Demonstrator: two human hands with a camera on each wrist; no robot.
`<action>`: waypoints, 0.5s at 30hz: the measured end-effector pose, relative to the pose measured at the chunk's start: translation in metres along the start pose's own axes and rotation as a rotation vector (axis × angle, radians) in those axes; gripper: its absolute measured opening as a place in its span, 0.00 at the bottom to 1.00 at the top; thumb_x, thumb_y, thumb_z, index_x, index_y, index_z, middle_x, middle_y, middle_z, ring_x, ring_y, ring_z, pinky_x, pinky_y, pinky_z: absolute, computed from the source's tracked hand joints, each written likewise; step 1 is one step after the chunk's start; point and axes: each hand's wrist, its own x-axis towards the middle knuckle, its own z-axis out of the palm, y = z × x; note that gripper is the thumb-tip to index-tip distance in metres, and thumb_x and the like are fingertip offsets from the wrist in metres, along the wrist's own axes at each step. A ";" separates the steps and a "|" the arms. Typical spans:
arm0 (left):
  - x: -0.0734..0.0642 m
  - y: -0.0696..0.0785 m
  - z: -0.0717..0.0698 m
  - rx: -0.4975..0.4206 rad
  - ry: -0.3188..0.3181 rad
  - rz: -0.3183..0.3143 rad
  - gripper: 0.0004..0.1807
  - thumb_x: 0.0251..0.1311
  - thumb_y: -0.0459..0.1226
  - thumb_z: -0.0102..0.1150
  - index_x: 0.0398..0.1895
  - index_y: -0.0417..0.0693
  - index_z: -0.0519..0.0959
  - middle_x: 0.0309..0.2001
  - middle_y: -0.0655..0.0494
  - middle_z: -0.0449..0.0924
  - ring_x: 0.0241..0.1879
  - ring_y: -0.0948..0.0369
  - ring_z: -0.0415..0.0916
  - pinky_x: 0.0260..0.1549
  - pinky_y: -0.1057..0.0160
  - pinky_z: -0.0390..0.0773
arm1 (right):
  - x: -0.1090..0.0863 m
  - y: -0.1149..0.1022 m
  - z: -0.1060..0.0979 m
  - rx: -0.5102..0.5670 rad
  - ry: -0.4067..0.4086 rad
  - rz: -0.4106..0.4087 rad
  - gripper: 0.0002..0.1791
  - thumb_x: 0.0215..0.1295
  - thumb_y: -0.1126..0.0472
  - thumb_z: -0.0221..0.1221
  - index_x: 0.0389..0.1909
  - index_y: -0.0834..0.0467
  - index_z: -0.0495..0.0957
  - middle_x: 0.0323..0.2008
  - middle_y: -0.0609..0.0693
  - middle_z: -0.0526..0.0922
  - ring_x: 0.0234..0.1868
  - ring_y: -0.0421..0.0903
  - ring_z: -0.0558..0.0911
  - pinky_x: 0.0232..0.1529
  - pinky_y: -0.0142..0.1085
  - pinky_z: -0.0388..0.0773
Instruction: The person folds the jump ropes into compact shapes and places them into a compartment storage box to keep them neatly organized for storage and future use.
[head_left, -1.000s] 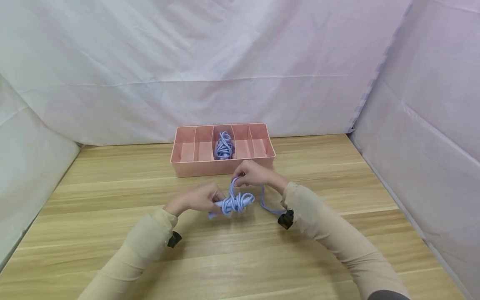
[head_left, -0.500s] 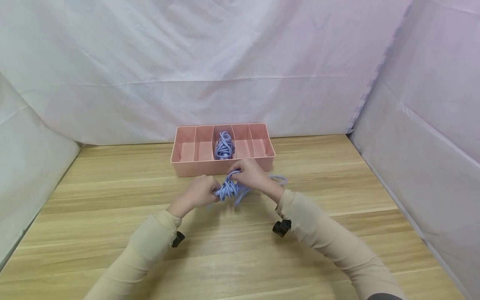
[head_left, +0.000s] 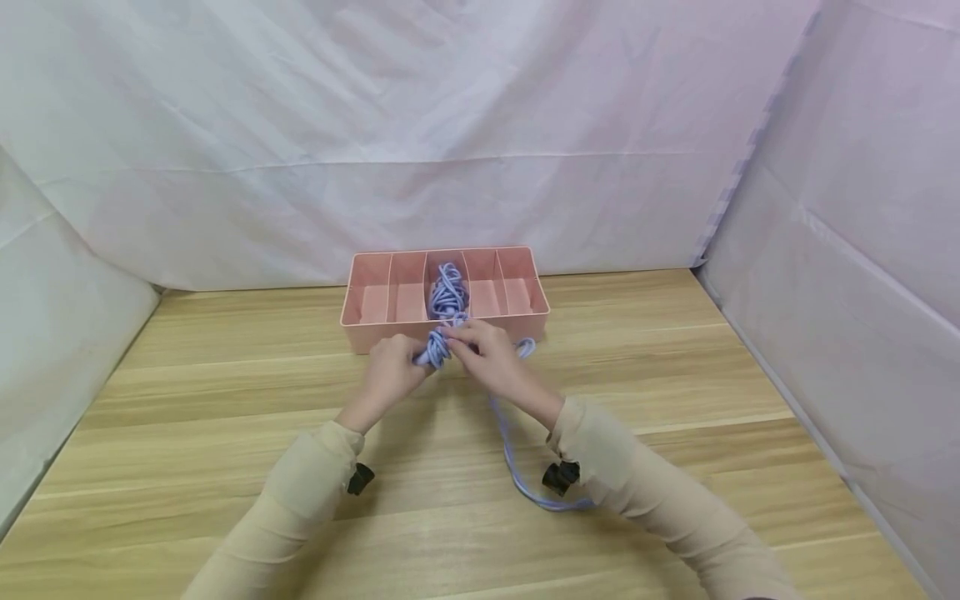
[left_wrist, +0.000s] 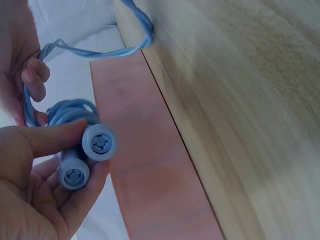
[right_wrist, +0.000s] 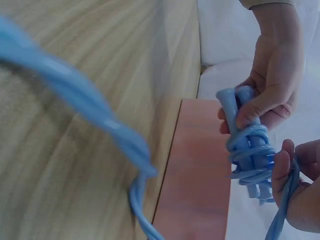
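Note:
My left hand (head_left: 392,365) grips both handles of a blue jump rope (head_left: 437,346), held side by side just in front of the pink box. The left wrist view shows the round end of a handle (left_wrist: 99,142) between thumb and fingers. Several turns of cord (right_wrist: 250,150) wrap around the two handles in the right wrist view. Close beside the bundle, my right hand (head_left: 487,354) pinches the doubled cord between thumb and fingers. From there a loose twisted length of cord (head_left: 510,458) trails down toward the right forearm.
A pink divided box (head_left: 375,337) stands at the back of the wooden table (head_left: 247,417). Its middle compartment holds another blue cord bundle (head_left: 448,292). White fabric (head_left: 420,200) hangs behind and along both sides.
Both hands have moved away from the body, up to the box front, with the jump rope. The right hand has come closer to the bundle, and the loose cord has swung lower.

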 end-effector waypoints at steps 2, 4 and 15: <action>0.001 -0.001 0.000 -0.032 0.024 -0.029 0.11 0.44 0.36 0.66 0.10 0.47 0.76 0.11 0.59 0.71 0.15 0.61 0.65 0.17 0.62 0.65 | -0.002 0.002 0.003 0.042 0.048 -0.023 0.13 0.62 0.66 0.54 0.46 0.65 0.78 0.26 0.52 0.76 0.18 0.35 0.70 0.18 0.27 0.68; 0.001 -0.001 -0.001 -0.060 0.048 -0.053 0.11 0.44 0.36 0.66 0.10 0.47 0.77 0.09 0.59 0.69 0.14 0.62 0.63 0.15 0.64 0.62 | -0.004 0.003 0.005 0.096 0.101 -0.036 0.12 0.62 0.67 0.55 0.45 0.66 0.78 0.24 0.53 0.78 0.17 0.37 0.72 0.17 0.27 0.69; 0.005 -0.006 -0.005 -0.334 0.147 -0.130 0.04 0.47 0.31 0.63 0.21 0.38 0.81 0.17 0.49 0.79 0.15 0.65 0.65 0.13 0.69 0.62 | -0.013 -0.010 0.004 0.258 0.128 0.032 0.11 0.63 0.71 0.51 0.42 0.72 0.77 0.26 0.61 0.81 0.20 0.54 0.78 0.20 0.34 0.76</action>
